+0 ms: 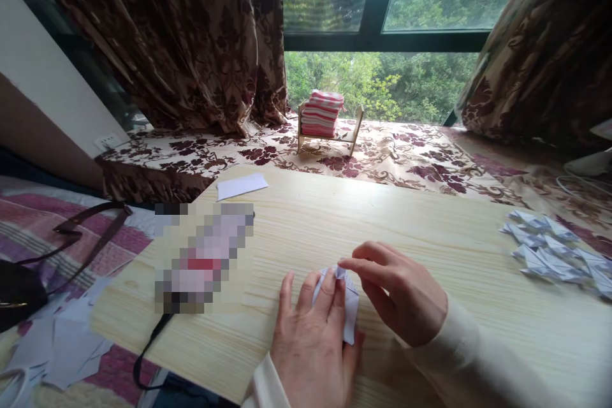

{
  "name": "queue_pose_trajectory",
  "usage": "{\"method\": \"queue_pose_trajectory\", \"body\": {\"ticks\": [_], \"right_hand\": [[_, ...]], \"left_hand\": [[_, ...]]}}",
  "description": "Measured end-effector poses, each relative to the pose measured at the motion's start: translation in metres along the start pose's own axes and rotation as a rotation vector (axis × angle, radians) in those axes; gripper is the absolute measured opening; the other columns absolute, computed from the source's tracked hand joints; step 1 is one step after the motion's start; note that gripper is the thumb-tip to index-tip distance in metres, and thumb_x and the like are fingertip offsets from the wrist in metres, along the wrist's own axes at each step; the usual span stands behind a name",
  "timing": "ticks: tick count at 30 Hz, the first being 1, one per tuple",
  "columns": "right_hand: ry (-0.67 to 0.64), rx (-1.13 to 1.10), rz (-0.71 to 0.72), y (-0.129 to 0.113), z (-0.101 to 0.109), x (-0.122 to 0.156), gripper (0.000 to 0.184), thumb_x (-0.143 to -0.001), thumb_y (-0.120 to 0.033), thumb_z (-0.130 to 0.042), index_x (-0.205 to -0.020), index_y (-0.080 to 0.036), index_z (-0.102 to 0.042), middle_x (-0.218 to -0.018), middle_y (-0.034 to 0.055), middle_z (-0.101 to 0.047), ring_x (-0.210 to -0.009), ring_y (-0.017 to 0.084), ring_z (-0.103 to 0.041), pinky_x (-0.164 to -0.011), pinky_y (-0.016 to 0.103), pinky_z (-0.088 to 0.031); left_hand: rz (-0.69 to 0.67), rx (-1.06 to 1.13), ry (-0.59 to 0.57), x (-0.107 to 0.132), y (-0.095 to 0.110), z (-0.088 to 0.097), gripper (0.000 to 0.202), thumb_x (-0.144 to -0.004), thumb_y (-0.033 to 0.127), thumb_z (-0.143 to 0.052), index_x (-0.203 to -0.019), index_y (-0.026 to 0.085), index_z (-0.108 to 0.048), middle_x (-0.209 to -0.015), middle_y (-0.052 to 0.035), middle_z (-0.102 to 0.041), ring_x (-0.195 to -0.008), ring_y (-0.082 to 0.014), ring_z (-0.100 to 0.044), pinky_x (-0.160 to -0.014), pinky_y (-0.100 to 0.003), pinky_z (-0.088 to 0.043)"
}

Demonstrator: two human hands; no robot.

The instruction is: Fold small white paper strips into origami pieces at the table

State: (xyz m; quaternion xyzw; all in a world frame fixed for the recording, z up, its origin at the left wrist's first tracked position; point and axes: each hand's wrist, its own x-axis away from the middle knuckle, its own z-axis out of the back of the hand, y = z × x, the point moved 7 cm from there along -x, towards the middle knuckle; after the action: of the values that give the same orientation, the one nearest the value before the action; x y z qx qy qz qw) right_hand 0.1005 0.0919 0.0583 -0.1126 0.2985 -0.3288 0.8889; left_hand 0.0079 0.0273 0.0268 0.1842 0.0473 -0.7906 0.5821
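Observation:
A small white sheet of folded paper (351,312) lies on the light wooden table, partly covered by my fingers. My left hand (308,331) rests flat over it, fingers stretched out and pressing it down. At the paper's far end my right hand (394,287) is closed, its thumb and index finger at a small raised fold. How much of that fold sits between the fingertips is hard to make out.
Several folded white paper pieces (549,245) sit at the table's right end. A white paper strip (242,186) lies at the far left, near a blurred-out object (205,261) with a black strap. Loose papers (71,338) lie left of the table. A small wooden rack (354,134) holds folded striped cloths (320,115).

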Motion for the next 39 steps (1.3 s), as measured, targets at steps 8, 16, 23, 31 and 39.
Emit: {"method": "queue_pose_trajectory", "body": {"ticks": [8,16,23,31,39], "right_hand": [[0.028,0.261,0.094,-0.016,-0.001,0.005,0.030,-0.090,-0.013,-0.035,-0.083,-0.019,-0.063,-0.080,0.0074,-0.059,-0.071,0.018,-0.050,-0.061,0.030,-0.040],[-0.055,0.319,0.072,-0.006,-0.016,0.009,0.027,-0.084,-0.008,-0.040,-0.080,-0.018,-0.064,-0.081,0.0080,-0.060,-0.070,0.019,-0.051,-0.060,0.031,-0.042],[0.040,0.194,0.030,-0.006,0.006,-0.003,0.026,-0.089,-0.014,-0.039,-0.105,-0.020,-0.059,-0.090,0.0084,-0.061,-0.077,0.019,-0.056,-0.063,0.030,-0.047],[-0.066,0.170,-0.072,0.005,-0.013,-0.007,0.013,-0.087,-0.022,-0.049,-0.091,-0.019,-0.062,-0.086,0.0066,-0.062,-0.076,0.019,-0.059,-0.062,0.030,-0.048],[-0.065,0.163,-0.064,0.003,-0.022,-0.017,0.021,-0.089,-0.021,-0.045,-0.076,-0.020,-0.062,-0.077,0.0051,-0.059,-0.071,0.016,-0.054,-0.060,0.026,-0.044]], "left_hand": [[-0.063,-0.025,-0.033,0.003,-0.004,-0.005,0.050,-0.088,0.035,-0.040,-0.134,0.016,-0.044,-0.141,-0.0013,-0.045,-0.123,-0.0264,-0.039,-0.103,-0.050,-0.016],[-0.057,-0.039,0.016,0.002,-0.003,-0.006,0.048,-0.082,0.032,-0.045,-0.128,0.019,-0.051,-0.140,0.0001,-0.047,-0.120,-0.0262,-0.041,-0.102,-0.050,-0.018],[0.001,-0.044,0.161,0.003,-0.002,-0.015,0.045,-0.082,0.042,-0.046,-0.118,0.020,-0.060,-0.127,-0.0040,-0.059,-0.113,-0.0278,-0.045,-0.105,-0.053,-0.014],[-0.005,-0.051,0.183,0.004,-0.003,-0.018,0.043,-0.082,0.039,-0.046,-0.119,0.020,-0.059,-0.125,-0.0038,-0.060,-0.112,-0.0267,-0.045,-0.105,-0.052,-0.016],[0.022,-0.047,0.157,0.004,-0.006,-0.024,0.046,-0.079,0.037,-0.045,-0.119,0.020,-0.058,-0.119,-0.0065,-0.063,-0.112,-0.0256,-0.046,-0.105,-0.049,-0.014]]}}
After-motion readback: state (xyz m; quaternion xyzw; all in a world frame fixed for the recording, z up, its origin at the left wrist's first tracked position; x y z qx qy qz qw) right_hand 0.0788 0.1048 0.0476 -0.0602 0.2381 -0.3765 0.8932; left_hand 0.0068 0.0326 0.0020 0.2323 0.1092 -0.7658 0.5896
